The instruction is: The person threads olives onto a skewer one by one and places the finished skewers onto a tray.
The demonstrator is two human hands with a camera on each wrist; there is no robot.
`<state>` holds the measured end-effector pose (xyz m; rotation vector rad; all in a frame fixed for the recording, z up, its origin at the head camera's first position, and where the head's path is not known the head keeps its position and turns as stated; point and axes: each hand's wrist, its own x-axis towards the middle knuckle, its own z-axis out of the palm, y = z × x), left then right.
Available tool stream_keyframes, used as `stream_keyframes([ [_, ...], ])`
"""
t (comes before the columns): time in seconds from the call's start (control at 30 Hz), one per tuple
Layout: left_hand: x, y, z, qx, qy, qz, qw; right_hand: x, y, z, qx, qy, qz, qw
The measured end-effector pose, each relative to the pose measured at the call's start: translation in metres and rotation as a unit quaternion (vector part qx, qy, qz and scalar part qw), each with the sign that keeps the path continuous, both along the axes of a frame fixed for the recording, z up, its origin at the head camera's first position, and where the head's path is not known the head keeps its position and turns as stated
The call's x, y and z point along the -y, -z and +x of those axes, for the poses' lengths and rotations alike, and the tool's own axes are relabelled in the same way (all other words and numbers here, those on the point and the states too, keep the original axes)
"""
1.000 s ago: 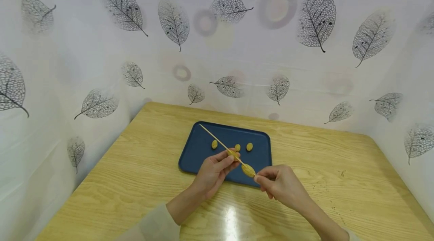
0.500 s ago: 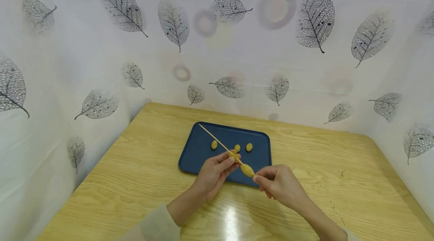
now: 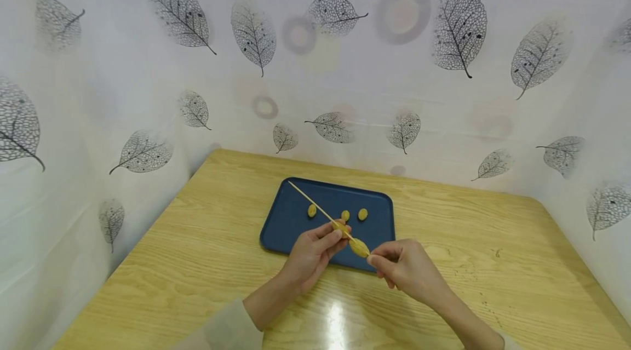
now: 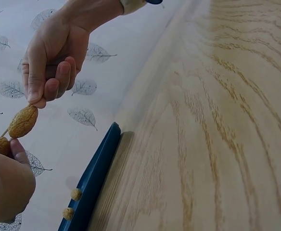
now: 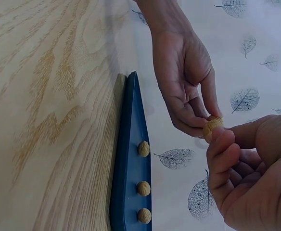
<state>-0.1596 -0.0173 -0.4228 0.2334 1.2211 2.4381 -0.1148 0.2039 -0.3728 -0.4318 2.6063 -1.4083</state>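
A thin wooden skewer (image 3: 310,199) slants over the tray in the head view, its far tip pointing up and left. Two wrinkled, yellow-brown oval fruits are on it. My left hand (image 3: 310,257) pinches the farther fruit (image 3: 340,227) between thumb and fingers. The nearer fruit (image 3: 359,247) sits between my hands; in the left wrist view this larger fruit (image 4: 23,121) shows its creased skin. At its lower end, my right hand (image 3: 411,268) pinches with thumb and forefinger what looks like the skewer's near end, mostly hidden by the fingertips.
Below the hands lies a dark blue tray (image 3: 276,232) with a raised rim. Three loose fruits rest on it: a left one (image 3: 312,210), a middle one (image 3: 345,215) and a right one (image 3: 362,214). The wooden table (image 3: 197,240) is surrounded by a leaf-patterned curtain (image 3: 345,76).
The right hand and the nearer fruit have shifted very slightly left, towards the left hand. Both grips stay as they were, and the tray fruits have not moved.
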Motion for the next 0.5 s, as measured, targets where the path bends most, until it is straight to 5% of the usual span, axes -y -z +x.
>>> stream_keyframes([
  [0.5,-0.0023,0.0032,0.0019,0.010,-0.008,-0.009,0.9999,0.0016,0.0022,0.0001,0.000,0.002,0.001,1.000],
])
